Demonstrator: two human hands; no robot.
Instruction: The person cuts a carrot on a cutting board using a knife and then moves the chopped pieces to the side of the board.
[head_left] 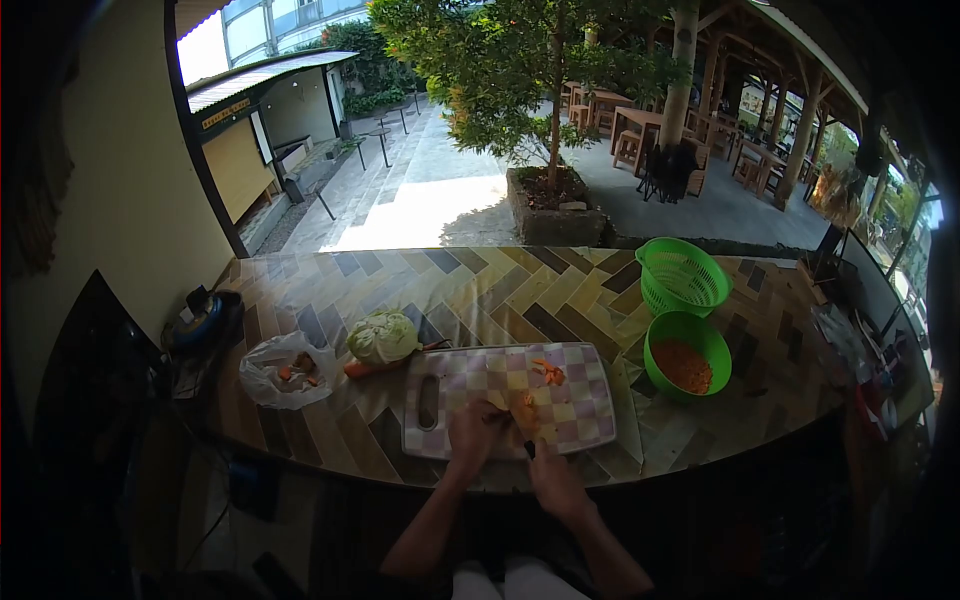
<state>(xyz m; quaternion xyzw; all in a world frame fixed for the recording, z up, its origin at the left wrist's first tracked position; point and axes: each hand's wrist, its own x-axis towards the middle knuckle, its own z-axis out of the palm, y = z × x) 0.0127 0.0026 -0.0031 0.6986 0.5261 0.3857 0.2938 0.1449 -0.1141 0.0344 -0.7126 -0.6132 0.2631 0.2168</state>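
On the checkered cutting board (470,375), my left hand (474,435) has its fingers curled down on what looks like a carrot, mostly hidden under them. My right hand (556,482) grips a knife by its black handle (530,450). Its blade points away from me, close to my left fingertips. Cut orange carrot pieces (527,402) lie by the blade. A second small heap of carrot pieces (549,373) rests farther up the board. Beyond the board's left corner sit a pale green cabbage (382,337) and a whole carrot (368,367).
Right of the board stands a green bowl (722,350) holding finely cut orange bits, with a green colander (700,280) behind it. A plastic bag (262,375) with scraps lies left on the wood-patterned table (330,425). Assorted items line the right edge.
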